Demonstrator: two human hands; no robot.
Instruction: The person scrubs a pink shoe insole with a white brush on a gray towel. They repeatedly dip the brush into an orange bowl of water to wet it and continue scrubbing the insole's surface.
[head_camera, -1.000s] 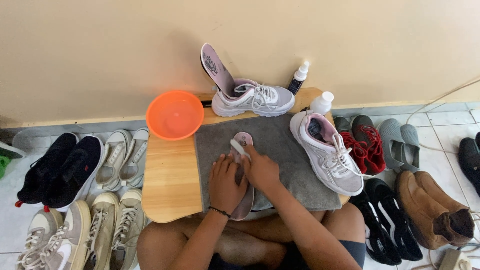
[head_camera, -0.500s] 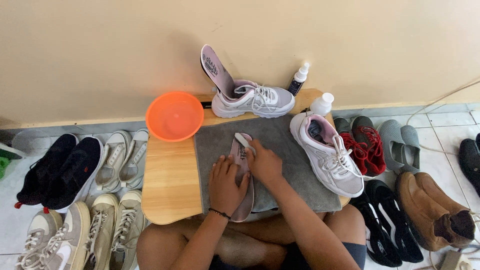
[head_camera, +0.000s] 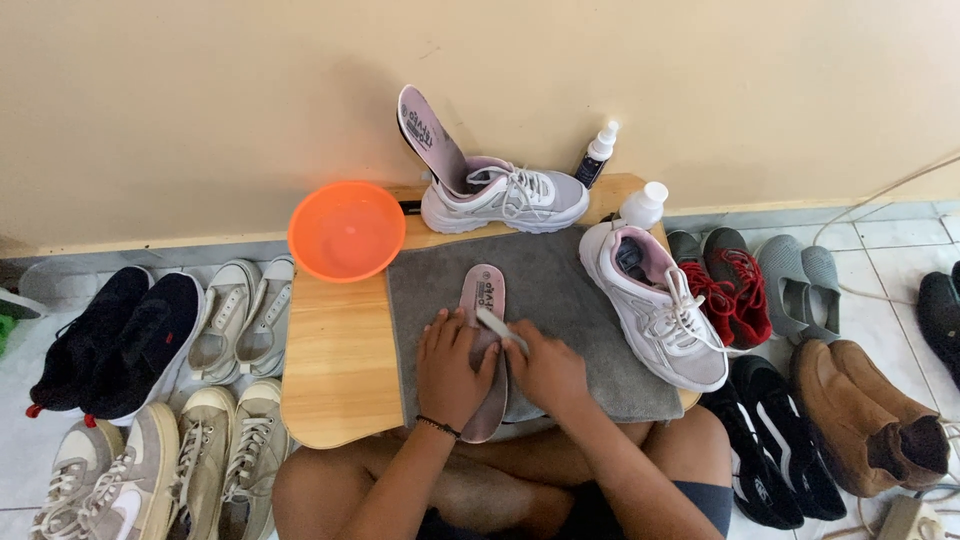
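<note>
A pink insole (head_camera: 484, 340) lies lengthwise on a grey towel (head_camera: 560, 300) spread over the low wooden table (head_camera: 335, 370). The left hand (head_camera: 450, 370) lies flat over the insole's lower half, fingers spread, pinning it down rather than grasping it. The right hand (head_camera: 545, 368) has its grip closed around a small pale brush (head_camera: 497, 325), I think, though the fingers hide most of it; its tip rests on the insole.

At the table's back edge stands a light sneaker (head_camera: 510, 198) with a second insole (head_camera: 430, 135) propped upright in it, a dark printed patch on its pink face. Its mate (head_camera: 660, 305) lies at the towel's right edge. An orange bowl (head_camera: 346, 230) sits at the back left. A dark spray bottle (head_camera: 598, 156) with white nozzle stands by the wall, a white-capped bottle (head_camera: 643, 205) beside it.
</note>
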